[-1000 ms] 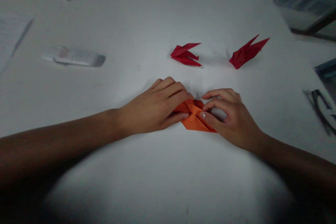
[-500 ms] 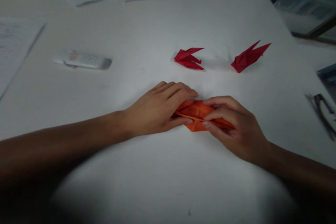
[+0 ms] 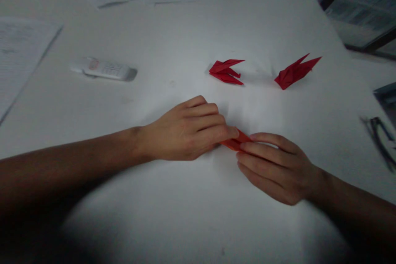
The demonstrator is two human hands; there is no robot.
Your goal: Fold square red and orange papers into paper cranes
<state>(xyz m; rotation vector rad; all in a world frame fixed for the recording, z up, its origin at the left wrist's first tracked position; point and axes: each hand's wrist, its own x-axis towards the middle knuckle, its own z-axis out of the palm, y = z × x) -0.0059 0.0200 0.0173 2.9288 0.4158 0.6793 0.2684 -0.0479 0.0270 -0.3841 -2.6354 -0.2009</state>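
Between my two hands is a folded piece of orange origami paper (image 3: pixel 232 143), mostly covered by fingers. My left hand (image 3: pixel 198 130) grips its left end, with the index finger along the top and the thumb hidden beneath. On the other side, my right hand (image 3: pixel 275 163) holds the right part of the paper, its fingers closed over it and pointing left. Beyond the hands lie two red folded paper pieces with pointed tips, the left one (image 3: pixel 225 71) and the right one (image 3: pixel 297 72).
A white tube-like object with a grey end (image 3: pixel 108 69) lies on the white table (image 3: pixel 173 206) at left. Printed sheets (image 3: pixel 24 53) cover the left and far edges. Black-handled scissors (image 3: pixel 380 136), partly cut off, lie at the right edge.
The orange paper has gone from spread partly open to narrow and mostly covered. My left fingers have curled over its left end, and my right hand has turned with its back upward.
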